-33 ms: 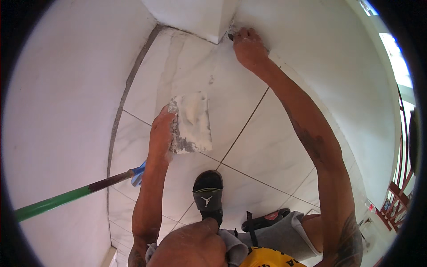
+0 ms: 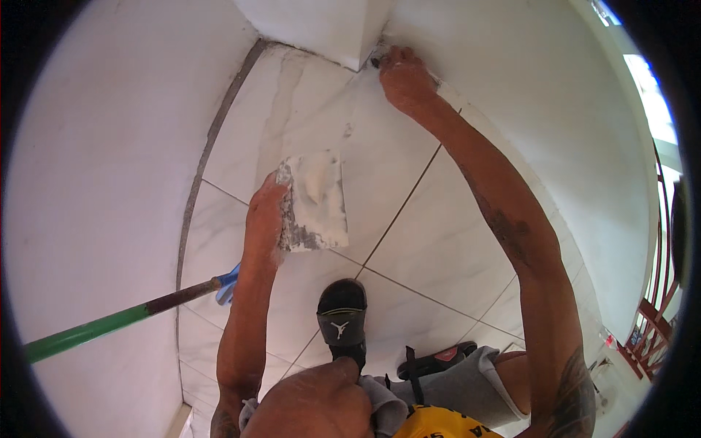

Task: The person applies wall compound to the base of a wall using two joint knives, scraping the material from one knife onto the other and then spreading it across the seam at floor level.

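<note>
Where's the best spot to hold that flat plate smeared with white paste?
Probably by its left edge, coming from the left, as the left hand does: the flat, rectangular plate shows grey patches along that edge, while white paste covers most of its middle and right side.

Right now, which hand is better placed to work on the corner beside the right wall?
Probably the right hand: it is low by the right wall, near that corner. The left hand is farther away and holds a flat plate with white paste.
</note>
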Demonstrator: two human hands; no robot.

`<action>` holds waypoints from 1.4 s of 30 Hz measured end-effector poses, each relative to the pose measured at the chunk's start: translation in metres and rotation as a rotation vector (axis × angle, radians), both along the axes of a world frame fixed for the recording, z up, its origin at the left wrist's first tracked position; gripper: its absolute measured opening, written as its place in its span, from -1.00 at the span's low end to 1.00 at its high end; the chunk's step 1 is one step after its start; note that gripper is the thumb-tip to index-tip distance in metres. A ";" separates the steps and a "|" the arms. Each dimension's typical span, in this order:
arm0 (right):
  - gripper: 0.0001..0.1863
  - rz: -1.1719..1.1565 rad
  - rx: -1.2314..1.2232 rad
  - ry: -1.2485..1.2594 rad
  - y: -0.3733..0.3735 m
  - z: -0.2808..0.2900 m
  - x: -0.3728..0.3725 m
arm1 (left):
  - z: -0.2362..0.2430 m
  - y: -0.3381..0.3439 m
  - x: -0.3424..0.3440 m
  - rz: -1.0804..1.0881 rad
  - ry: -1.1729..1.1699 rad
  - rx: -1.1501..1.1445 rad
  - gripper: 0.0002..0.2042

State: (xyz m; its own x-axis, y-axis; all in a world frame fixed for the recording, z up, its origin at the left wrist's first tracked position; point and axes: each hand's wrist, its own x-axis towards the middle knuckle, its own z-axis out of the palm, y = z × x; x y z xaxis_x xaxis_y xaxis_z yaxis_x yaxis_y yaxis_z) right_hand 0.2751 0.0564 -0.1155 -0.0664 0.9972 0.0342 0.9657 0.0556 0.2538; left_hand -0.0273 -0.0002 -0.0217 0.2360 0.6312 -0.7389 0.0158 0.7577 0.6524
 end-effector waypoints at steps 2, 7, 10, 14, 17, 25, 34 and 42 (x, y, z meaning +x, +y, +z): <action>-0.73 0.054 0.036 0.048 0.003 -0.007 -0.010 | 0.008 0.001 0.002 -0.010 -0.013 -0.008 -0.61; -0.74 0.200 -0.181 0.053 -0.018 0.013 -0.031 | 0.005 0.003 -0.005 -0.008 -0.059 0.031 -0.61; -0.74 0.297 -0.137 0.213 -0.031 0.022 -0.031 | 0.004 0.001 -0.009 0.013 -0.048 0.004 -0.60; -0.73 0.116 0.033 0.087 -0.032 0.027 -0.014 | 0.006 -0.002 -0.010 0.015 -0.054 0.028 -0.61; -0.70 -0.012 0.023 0.027 -0.017 0.014 0.000 | 0.011 -0.002 -0.009 0.018 -0.053 0.030 -0.61; -0.67 0.089 0.026 -0.037 -0.015 -0.009 -0.008 | 0.013 -0.004 -0.008 -0.020 0.036 0.052 -0.53; -0.69 0.064 0.083 0.076 -0.019 0.009 -0.004 | 0.008 -0.005 -0.011 -0.037 -0.019 0.044 -0.55; -0.69 -0.041 -0.032 0.047 -0.008 -0.001 -0.010 | 0.017 -0.006 -0.006 -0.002 -0.089 0.016 -0.61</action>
State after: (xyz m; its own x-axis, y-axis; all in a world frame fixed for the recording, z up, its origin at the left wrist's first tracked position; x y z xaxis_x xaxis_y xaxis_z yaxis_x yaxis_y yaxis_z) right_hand 0.2647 0.0480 -0.1166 -0.0246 0.9997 0.0041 0.9781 0.0232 0.2068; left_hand -0.0333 -0.0061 -0.0045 0.3014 0.6425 -0.7045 -0.0413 0.7470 0.6635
